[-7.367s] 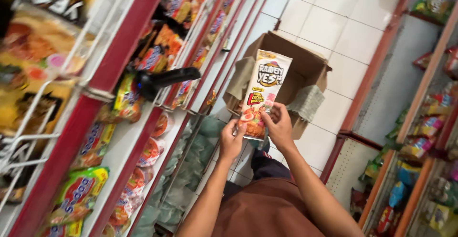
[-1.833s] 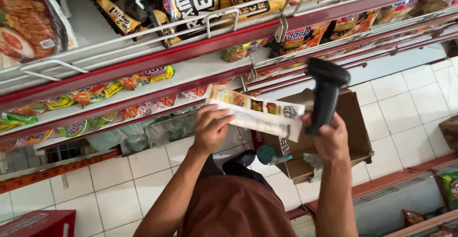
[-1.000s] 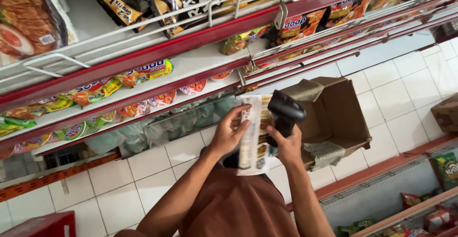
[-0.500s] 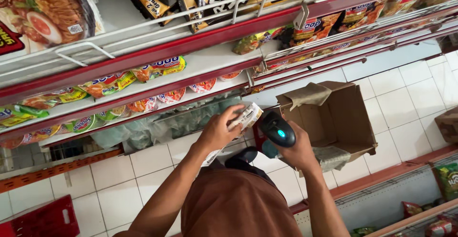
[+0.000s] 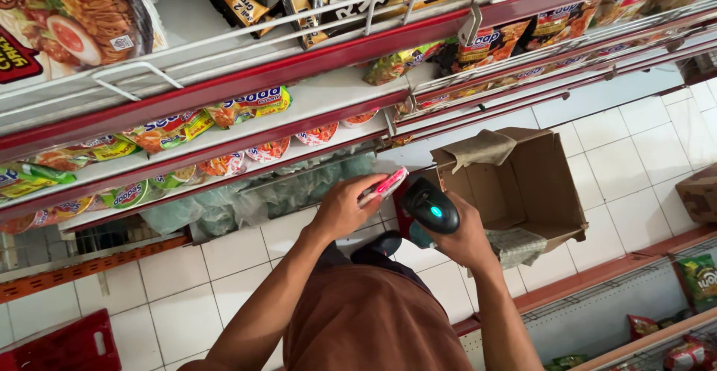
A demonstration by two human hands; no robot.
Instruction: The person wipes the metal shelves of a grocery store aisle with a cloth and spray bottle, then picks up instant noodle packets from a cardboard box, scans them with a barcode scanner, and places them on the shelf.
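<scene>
Scanner [image 5: 429, 206] sits gripped in the right hand [image 5: 467, 240], just right of the flat packet [image 5: 385, 186]. The left hand [image 5: 345, 208] pinches that packet edge-on, its long side pointing up and right toward the scanner's head.

Both forearms reach forward from the body, the left hand [image 5: 345, 208] pinching with curled fingers, the right hand [image 5: 464, 238] closed in a grip.

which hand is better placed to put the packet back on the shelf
Left, probably: the left hand already holds the packet on the shelf side, while the right hand is full with the scanner.
</scene>
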